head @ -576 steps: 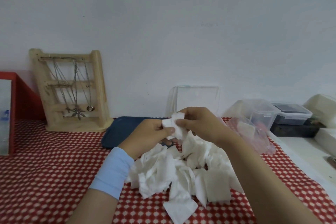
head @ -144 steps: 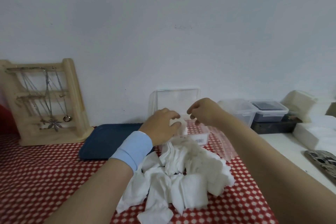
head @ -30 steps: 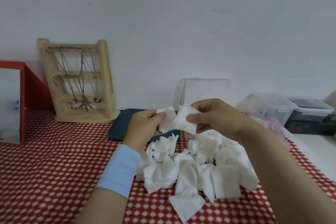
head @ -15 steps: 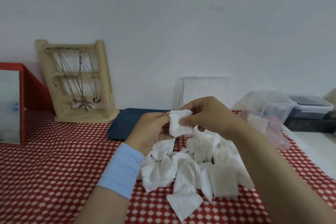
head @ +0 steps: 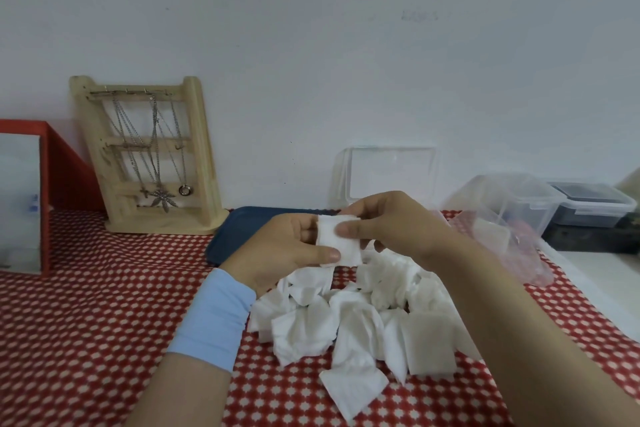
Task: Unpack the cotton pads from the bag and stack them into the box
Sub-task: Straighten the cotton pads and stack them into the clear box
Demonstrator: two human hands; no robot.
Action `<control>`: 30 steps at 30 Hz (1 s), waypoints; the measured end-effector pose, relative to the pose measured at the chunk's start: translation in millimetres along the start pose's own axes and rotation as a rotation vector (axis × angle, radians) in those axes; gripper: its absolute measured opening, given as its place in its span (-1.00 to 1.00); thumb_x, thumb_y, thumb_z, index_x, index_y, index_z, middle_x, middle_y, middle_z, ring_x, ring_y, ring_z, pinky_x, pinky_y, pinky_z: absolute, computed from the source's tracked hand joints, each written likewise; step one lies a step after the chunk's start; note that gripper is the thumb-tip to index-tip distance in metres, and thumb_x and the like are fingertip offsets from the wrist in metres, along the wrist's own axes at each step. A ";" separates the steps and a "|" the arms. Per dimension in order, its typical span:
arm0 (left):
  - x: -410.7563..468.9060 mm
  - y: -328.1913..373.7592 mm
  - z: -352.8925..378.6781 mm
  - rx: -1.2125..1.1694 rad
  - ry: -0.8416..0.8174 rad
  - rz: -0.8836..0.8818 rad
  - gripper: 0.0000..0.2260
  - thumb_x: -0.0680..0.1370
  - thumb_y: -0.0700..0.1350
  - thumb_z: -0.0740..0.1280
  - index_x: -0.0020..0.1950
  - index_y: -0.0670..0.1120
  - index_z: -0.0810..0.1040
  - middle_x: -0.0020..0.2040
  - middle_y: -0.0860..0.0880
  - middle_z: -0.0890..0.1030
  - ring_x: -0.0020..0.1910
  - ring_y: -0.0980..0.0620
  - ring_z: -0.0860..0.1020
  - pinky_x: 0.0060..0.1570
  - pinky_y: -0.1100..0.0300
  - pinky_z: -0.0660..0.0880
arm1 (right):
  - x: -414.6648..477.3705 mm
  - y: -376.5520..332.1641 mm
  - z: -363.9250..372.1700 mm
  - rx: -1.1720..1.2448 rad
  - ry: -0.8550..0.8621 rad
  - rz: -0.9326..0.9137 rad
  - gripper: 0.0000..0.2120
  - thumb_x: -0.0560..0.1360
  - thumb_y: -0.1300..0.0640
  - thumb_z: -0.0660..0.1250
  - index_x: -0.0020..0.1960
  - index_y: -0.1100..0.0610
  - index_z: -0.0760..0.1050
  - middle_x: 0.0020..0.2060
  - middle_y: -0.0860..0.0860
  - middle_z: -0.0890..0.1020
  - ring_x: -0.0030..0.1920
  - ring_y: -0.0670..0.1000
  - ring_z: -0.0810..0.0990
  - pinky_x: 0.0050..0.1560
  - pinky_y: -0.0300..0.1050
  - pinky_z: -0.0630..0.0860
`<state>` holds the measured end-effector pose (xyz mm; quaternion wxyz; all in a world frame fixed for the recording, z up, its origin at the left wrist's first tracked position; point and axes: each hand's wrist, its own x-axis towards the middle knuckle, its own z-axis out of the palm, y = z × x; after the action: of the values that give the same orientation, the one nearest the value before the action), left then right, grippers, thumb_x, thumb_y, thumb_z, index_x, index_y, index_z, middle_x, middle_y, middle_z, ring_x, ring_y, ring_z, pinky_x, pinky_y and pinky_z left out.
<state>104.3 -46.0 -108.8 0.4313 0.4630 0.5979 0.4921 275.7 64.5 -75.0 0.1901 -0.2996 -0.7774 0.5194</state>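
A small stack of white square cotton pads (head: 338, 245) is pinched between both hands above the table. My left hand (head: 284, 250) grips its lower left edge, thumb on the front. My right hand (head: 391, 222) presses the pads from the right with its thumb. Below lies a loose heap of cotton pads (head: 360, 319) on the red checked cloth. The clear box's raised lid (head: 391, 173) stands against the wall behind my hands; the box body is hidden by them. The crumpled clear bag (head: 512, 236) lies to the right.
A wooden jewellery stand (head: 152, 156) with necklaces leans on the wall at left, beside a red-framed mirror (head: 20, 198). A dark blue tray (head: 242, 229) lies behind my left hand. Clear and dark plastic containers (head: 588, 204) sit at the right on a white counter.
Two separate pads, one in each hand a second ago, have been brought together into one stack held by both hands. My hands have lowered slightly.
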 end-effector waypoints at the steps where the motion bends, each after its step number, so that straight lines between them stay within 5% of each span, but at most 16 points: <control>1: -0.3 0.5 -2.1 0.014 0.008 -0.003 -0.65 0.48 -0.32 0.50 0.24 -0.09 0.65 0.08 -0.09 0.75 0.10 -0.07 0.71 0.15 0.00 0.61 | 1.3 1.2 3.4 0.019 0.010 0.003 -0.90 0.46 0.14 0.54 -0.04 0.12 0.72 -0.22 0.06 0.73 -0.28 -0.03 0.61 -0.32 -0.24 0.49; 6: 0.7 -3.9 -15.8 -0.020 0.149 -0.004 -0.85 0.56 -0.17 0.44 0.13 -0.10 0.69 0.02 -0.07 0.76 0.06 -0.04 0.72 0.11 0.03 0.63 | 8.3 0.4 27.1 0.041 0.143 -0.040 -0.83 0.49 0.10 0.52 0.05 0.12 0.66 -0.22 0.03 0.71 -0.36 -0.05 0.61 -0.37 -0.25 0.48; 9: 1.5 -9.9 -32.8 -0.052 0.343 0.008 -0.93 0.57 -0.21 0.44 0.00 -0.07 0.70 0.01 -0.10 0.75 0.01 -0.04 0.72 0.02 0.07 0.65 | 15.6 -2.4 35.7 -0.242 0.278 -0.139 -0.84 0.52 0.04 0.47 0.09 0.00 0.61 -0.11 -0.10 0.66 -0.22 -0.19 0.59 -0.23 -0.39 0.42; 12: 1.0 -14.1 -47.6 -0.151 0.517 0.024 -0.94 0.58 -0.21 0.43 -0.04 -0.06 0.66 0.03 -0.10 0.72 0.04 -0.05 0.69 0.04 0.03 0.65 | 16.6 -8.9 42.3 -0.518 0.104 -0.197 -0.92 0.50 0.11 0.46 -0.01 -0.02 0.67 -0.12 -0.19 0.66 -0.13 -0.20 0.60 -0.08 -0.32 0.52; 14: -0.2 -14.7 -52.5 -0.181 0.572 0.047 -0.94 0.58 -0.21 0.42 -0.04 -0.05 0.65 0.03 -0.08 0.71 0.04 -0.03 0.68 0.03 0.04 0.66 | 18.6 -9.3 50.4 -0.723 -0.028 -0.152 -0.93 0.47 -0.01 0.49 -0.06 -0.05 0.67 -0.14 -0.19 0.66 -0.12 -0.15 0.61 -0.04 -0.21 0.55; 18: -0.1 -14.9 -51.7 -0.203 0.578 0.059 -0.94 0.59 -0.21 0.42 0.03 -0.09 0.66 0.00 -0.04 0.71 0.02 0.01 0.68 -0.06 0.13 0.67 | 23.8 -1.0 63.4 -0.984 -0.172 -0.016 -0.64 0.39 -0.21 0.47 -0.31 0.06 0.50 -0.42 -0.07 0.57 -0.39 -0.04 0.51 -0.29 -0.14 0.45; 22: 2.7 -15.2 -45.1 -0.132 0.549 0.046 -0.90 0.58 -0.21 0.42 -0.08 -0.02 0.65 -0.04 -0.01 0.72 0.00 0.01 0.69 0.04 0.03 0.67 | 20.6 -0.4 54.6 -0.744 -0.171 -0.023 -0.82 0.41 -0.02 0.54 -0.07 -0.08 0.57 -0.12 -0.18 0.63 -0.13 -0.13 0.63 -0.10 -0.22 0.57; 26: 5.4 -16.0 -39.0 -0.090 0.538 0.038 -0.89 0.58 -0.16 0.42 -0.14 -0.06 0.69 -0.09 -0.08 0.74 0.00 -0.09 0.71 0.08 -0.04 0.66 | 14.8 0.3 37.2 -0.361 -0.036 -0.063 -0.85 0.42 0.10 0.56 -0.20 0.05 0.60 -0.34 -0.16 0.60 -0.36 -0.20 0.53 -0.25 -0.31 0.44; 30: 9.0 -15.7 -29.4 -0.171 0.533 0.040 -0.74 0.59 -0.08 0.40 0.01 -0.30 0.67 0.01 -0.27 0.71 0.06 -0.24 0.69 0.11 -0.18 0.63 | 9.7 -1.5 23.3 0.144 0.024 -0.089 -0.96 0.50 0.25 0.49 -0.09 0.21 0.64 -0.31 0.08 0.66 -0.42 -0.05 0.50 -0.39 -0.25 0.41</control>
<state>71.9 -44.2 -120.6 0.2866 0.2909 0.6374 0.6535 253.9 54.4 -82.8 0.2433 -0.2564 -0.7484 0.5612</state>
